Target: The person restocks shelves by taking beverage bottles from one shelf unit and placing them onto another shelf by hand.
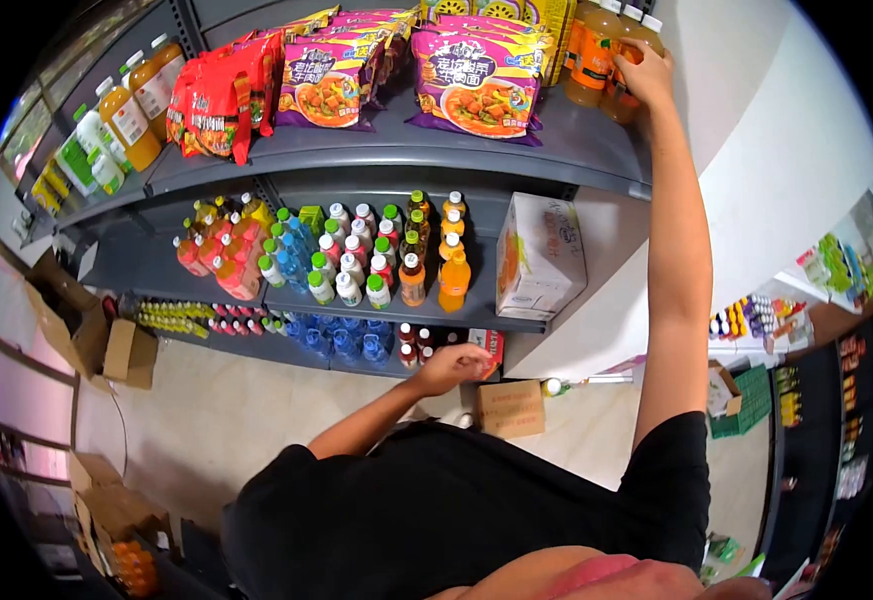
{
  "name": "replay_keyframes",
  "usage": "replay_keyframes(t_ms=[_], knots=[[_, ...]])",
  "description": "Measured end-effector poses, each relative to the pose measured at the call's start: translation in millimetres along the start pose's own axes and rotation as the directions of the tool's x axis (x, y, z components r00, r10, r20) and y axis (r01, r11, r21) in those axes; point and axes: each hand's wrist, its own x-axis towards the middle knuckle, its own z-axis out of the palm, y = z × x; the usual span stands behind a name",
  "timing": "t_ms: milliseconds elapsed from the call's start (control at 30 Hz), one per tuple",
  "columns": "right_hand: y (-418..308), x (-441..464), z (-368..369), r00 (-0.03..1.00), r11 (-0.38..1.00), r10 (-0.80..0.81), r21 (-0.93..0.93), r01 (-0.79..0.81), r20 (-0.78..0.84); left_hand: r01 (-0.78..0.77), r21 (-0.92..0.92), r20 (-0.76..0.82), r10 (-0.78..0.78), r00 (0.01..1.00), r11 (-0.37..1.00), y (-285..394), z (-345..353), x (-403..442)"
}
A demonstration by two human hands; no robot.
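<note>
My right hand (643, 76) is raised to the right end of the top shelf, its fingers wrapped round an orange juice bottle (619, 100) with a white cap. Beside it stands another orange bottle (589, 70), upright, with more white-capped bottles behind. Purple noodle packets (479, 85) lie to the left of these bottles. Lower down, in front of the shelves, my left hand (449, 368) hangs in the air with its fingers loosely curled. What it holds, if anything, cannot be made out.
The middle shelf (377, 185) bears rows of drink bottles and a white carton (542, 255). Blue bottles (345, 340) stand on the lowest shelf. A brown box (512, 408) sits on the floor below. A white wall (757, 130) rises right of the shelves.
</note>
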Motion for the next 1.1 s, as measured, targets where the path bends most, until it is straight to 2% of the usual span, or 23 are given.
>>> replay_keyframes(t_ms=[33, 67, 133, 200, 267, 333, 367, 400, 467, 533, 633, 733, 867, 967, 1067, 1100], knots=[[1.3, -2.0, 0.6, 1.0, 1.0, -0.007, 0.0, 0.007, 0.0, -0.134, 0.08, -0.048, 0.138, 0.989, 0.988, -7.2, 1.6, 12.8], [1.8, -9.0, -0.4, 1.0, 1.0, -0.006, 0.002, 0.006, 0.0, -0.067, 0.151, -0.06, 0.077, 0.995, 0.986, 0.2, 0.1, 23.8], [-12.3, -31.5, -15.8, 0.996, 1.0, -0.021, -0.001, 0.021, -0.086, -0.06, 0.138, -0.078, 0.071, 0.994, 0.989, 66.7, 0.6, 35.1], [-25.9, -56.8, -32.6, 0.978, 0.998, -0.064, 0.016, 0.068, -0.2, -0.318, 0.31, -0.1, 0.363, 0.926, 0.896, 92.7, -3.1, 61.5], [-34.3, -80.2, -47.4, 0.934, 0.986, -0.138, 0.044, 0.161, -0.331, -0.41, 0.313, -0.122, 0.465, 0.877, 0.857, 146.5, -6.0, 83.0], [-43.2, -99.8, -62.2, 0.921, 0.974, -0.114, 0.14, 0.177, -0.372, -0.495, 0.414, -0.119, 0.584, 0.803, 0.764, 207.8, -6.4, 103.6], [-47.4, -109.8, -67.2, 0.915, 0.965, -0.1, 0.187, 0.186, -0.391, -0.568, 0.472, -0.105, 0.682, 0.724, 0.675, 237.0, -4.6, 114.9], [-50.7, -119.6, -70.7, 0.919, 0.924, -0.094, 0.31, 0.224, -0.383, -0.628, 0.525, -0.083, 0.769, 0.634, 0.575, 260.5, -2.5, 129.4], [-57.3, -135.0, -77.7, 0.925, 0.794, -0.084, 0.535, 0.287, -0.371, -0.636, 0.731, -0.007, 0.934, 0.356, 0.248, 289.5, -2.6, 171.2], [-65.9, -149.5, -85.6, 0.895, 0.761, -0.117, 0.54, 0.36, -0.43, -0.539, 0.82, -0.035, 0.955, 0.293, 0.195, 311.6, -4.2, 201.6], [-67.4, -158.9, -84.0, 0.854, 0.705, -0.161, 0.548, 0.45, -0.495, -0.487, 0.807, -0.2, 0.93, 0.308, 0.335, 321.7, -10.8, 241.2], [-66.5, -169.2, -78.2, 0.844, 0.601, -0.114, 0.64, 0.478, -0.523, -0.407, 0.717, -0.201, 0.727, 0.656, 0.566, 329.1, -17.4, 249.2], [-55.1, -169.6, -54.7, 0.908, 0.44, 0.098, 0.836, 0.328, -0.408, -0.44, 0.753, -0.129, 0.766, 0.63, 0.489, 324.0, -30.7, 265.1], [-55.4, -158.0, -55.8, 0.996, 0.356, 0.09, 0.933, -0.049, 0.018, -0.447, 0.786, -0.074, 0.784, 0.616, 0.426, 326.5, -41.4, 273.8], [-54.6, -145.4, -46.8, 0.996, 0.431, 0.038, 0.898, -0.084, 0.075, -0.325, 0.801, -0.177, 0.717, 0.674, 0.503, 330.4, -40.2, 272.6], [-57.4, -143.9, -48.7, 0.988, 0.45, 0.028, 0.881, -0.148, 0.152, -0.33, 0.762, -0.232, 0.711, 0.663, 0.557, 329.6, -38.2, 271.5]])
